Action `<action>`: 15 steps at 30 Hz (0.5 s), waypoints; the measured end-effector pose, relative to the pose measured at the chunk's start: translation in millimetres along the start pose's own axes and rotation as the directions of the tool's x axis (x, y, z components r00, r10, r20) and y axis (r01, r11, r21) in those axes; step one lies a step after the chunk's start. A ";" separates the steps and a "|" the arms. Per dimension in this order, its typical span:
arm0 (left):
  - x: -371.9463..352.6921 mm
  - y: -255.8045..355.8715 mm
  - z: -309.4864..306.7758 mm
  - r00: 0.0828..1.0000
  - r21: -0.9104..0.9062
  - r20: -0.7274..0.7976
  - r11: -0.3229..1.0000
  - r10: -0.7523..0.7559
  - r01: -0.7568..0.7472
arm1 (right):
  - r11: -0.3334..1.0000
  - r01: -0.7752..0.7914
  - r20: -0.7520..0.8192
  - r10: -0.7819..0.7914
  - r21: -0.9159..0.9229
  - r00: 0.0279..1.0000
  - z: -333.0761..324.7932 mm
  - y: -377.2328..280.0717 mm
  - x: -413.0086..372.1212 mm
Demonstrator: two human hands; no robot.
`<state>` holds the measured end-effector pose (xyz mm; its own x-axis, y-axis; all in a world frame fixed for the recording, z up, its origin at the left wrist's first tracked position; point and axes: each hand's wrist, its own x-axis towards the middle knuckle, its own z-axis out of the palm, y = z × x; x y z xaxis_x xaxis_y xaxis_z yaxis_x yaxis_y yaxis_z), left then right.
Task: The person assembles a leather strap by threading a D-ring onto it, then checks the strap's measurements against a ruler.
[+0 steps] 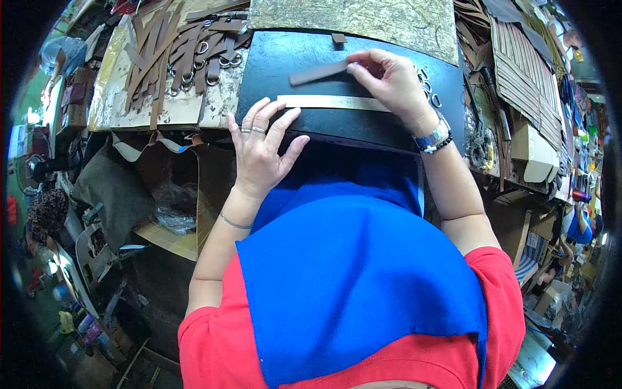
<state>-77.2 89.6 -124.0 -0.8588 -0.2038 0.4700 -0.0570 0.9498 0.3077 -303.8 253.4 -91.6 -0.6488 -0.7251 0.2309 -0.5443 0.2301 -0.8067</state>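
The right hand [396, 84] has a closed grip, thumb and fingers pinching 1 end of a flat brown leather strap [317, 73] over a smooth black mat [259, 71]. The left hand [261, 146] is open, fingers spread by a straight pale strip [334, 102], whose far end the right hand partly hides. Brown straps with metal rings [210, 55] lie piled leftward on the worn bench [110, 97].
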 end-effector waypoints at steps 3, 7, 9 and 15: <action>6.4 0.7 -1.8 0.999 0.016 0.016 0.999 -0.032 0.032 | 0.988 -0.024 0.117 0.042 -0.151 0.992 -4.3 -17.6 -3.5; 7.9 0.1 -1.9 0.999 0.026 0.029 0.999 -0.030 0.030 | 0.957 0.135 0.181 -0.090 -0.255 0.979 -6.7 -21.6 -7.5; 6.5 0.8 -2.8 1.000 0.038 0.022 0.999 -0.014 0.013 | 0.923 0.223 0.114 -0.196 -0.314 0.974 -6.7 -19.1 -7.4; -1.3 15.2 -3.5 0.995 0.016 0.081 0.998 0.061 -0.062 | 0.923 0.230 0.154 -0.190 -0.308 0.970 -2.9 -10.0 -9.9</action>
<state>-75.1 103.4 -117.0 -0.8991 -0.1257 0.4193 -0.0116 0.9644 0.2641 -293.5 260.1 -84.2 -0.4436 -0.8470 0.2930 -0.8153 0.2457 -0.5243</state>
